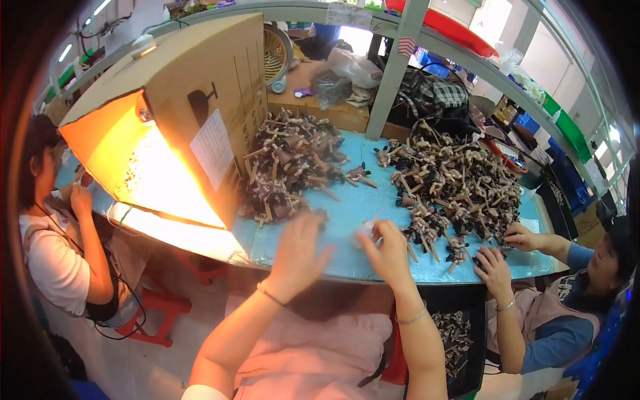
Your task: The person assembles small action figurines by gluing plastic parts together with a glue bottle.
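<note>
My left hand (300,253) is over the near edge of the blue-topped table (347,250), beside the left heap of small figurines (293,157). Motion smears its fingers, so whether they grip anything is unclear. To its right, my right hand (388,252) has thumb and fingers drawn together around a small whitish thing, too blurred to name. The figurines are brown, black and pale, with wooden-looking sticks among them. One figurine (361,175) lies apart between that heap and a larger right heap (460,183).
A big cardboard box (193,73), brightly lit inside, stands at left. One co-worker (60,260) sits beyond it. Another co-worker (560,300) handles figurines at right. A black bin (477,333) of small parts is below the table edge. A metal post (395,80) rises behind.
</note>
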Demonstrator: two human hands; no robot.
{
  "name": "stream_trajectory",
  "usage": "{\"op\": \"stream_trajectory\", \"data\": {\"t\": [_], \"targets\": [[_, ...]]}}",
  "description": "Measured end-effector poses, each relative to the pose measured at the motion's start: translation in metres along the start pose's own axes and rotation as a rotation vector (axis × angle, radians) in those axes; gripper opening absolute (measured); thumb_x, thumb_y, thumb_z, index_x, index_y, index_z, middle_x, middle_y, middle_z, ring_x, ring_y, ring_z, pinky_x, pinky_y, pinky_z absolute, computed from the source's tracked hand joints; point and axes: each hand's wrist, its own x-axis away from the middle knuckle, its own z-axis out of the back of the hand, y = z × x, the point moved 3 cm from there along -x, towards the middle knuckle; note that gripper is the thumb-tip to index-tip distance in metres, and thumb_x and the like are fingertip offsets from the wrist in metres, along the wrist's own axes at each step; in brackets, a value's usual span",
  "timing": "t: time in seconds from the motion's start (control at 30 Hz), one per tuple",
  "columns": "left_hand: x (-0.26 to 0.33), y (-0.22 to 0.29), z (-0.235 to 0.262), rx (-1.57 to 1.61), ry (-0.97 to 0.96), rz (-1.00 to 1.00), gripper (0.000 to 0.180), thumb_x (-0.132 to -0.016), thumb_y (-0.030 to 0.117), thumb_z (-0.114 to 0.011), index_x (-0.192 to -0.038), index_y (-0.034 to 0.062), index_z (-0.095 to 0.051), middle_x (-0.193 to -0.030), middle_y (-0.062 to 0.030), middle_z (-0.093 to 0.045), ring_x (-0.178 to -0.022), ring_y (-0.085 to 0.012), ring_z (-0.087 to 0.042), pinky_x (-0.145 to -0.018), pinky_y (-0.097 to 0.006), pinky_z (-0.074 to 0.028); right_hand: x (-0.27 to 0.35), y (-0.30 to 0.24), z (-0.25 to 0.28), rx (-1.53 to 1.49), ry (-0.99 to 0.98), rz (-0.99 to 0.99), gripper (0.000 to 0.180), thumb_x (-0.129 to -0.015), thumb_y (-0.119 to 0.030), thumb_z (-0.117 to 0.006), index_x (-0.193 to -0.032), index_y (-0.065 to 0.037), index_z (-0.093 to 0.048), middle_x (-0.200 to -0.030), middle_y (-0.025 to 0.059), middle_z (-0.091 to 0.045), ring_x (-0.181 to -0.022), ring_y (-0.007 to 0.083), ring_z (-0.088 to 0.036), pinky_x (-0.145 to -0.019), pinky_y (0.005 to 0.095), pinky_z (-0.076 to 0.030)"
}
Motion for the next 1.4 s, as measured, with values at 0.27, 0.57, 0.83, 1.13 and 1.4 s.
{"op": "stream_trajectory", "data": {"t": [0.27,0.57,0.83,1.13,1.4], "targets": [[-0.016,-0.021,-0.031,-0.549,0.020,-0.050,0.040,-0.072,0.025,-0.068,-0.103,0.0020,-0.057,-0.118,-0.0124,-0.048,-0.111,-0.0276,-0.043,-0.092,-0.040,-0.032,-0.017,0.034,-0.020,0.229,0.094,-0.068,0.040,-0.074,-0.021,-0.072,-0.100,0.001,-0.051,-0.080,0.0126,-0.056,-0.066,0.0261,-0.056,-0.057,0.0340,-0.046],[-0.001,-0.009,-0.030,-0.420,-0.033,-0.120,0.056,-0.067,0.023,-0.072,-0.117,0.0046,-0.054,-0.100,-0.0087,-0.053,-0.098,-0.0245,-0.047,-0.090,-0.043,-0.031,-0.037,0.054,-0.005,-0.237,-0.296,-0.061,0.053,-0.079,-0.006,-0.062,-0.127,-0.002,-0.041,-0.117,0.0126,-0.047,-0.093,0.0181,-0.054,-0.065,0.0244,-0.045],[-0.005,-0.004,-0.017,-0.186,-0.285,-0.083,0.058,-0.068,0.018,-0.072,-0.120,0.0069,-0.049,-0.094,-0.0092,-0.055,-0.088,-0.0278,-0.052,-0.076,-0.037,-0.042,-0.049,0.031,-0.003,-0.063,-0.442,-0.147,0.040,-0.078,-0.004,-0.061,-0.117,-0.004,-0.053,-0.097,0.0108,-0.053,-0.079,0.0211,-0.056,-0.075,0.0321,-0.048],[0.003,-0.006,0.007,-0.127,-0.050,0.064,0.039,-0.072,0.020,-0.071,-0.101,0.0012,-0.052,-0.097,-0.0135,-0.050,-0.093,-0.0315,-0.048,-0.078,-0.040,-0.039,-0.047,0.040,0.001,-0.252,-0.433,-0.181,0.047,-0.076,-0.003,-0.061,-0.122,-0.004,-0.050,-0.103,0.0147,-0.047,-0.072,0.0194,-0.055,-0.069,0.0304,-0.048],[0.009,0.004,-0.028,-0.293,-0.059,0.137,0.037,-0.072,0.033,-0.071,-0.091,0.0056,-0.056,-0.091,-0.0048,-0.051,-0.089,-0.0240,-0.045,-0.079,-0.037,-0.028,-0.048,0.035,-0.006,-0.089,-0.337,-0.158,0.041,-0.070,-0.012,-0.074,-0.105,-0.001,-0.057,-0.093,0.0133,-0.053,-0.074,0.0227,-0.056,-0.067,0.0310,-0.047]]}}
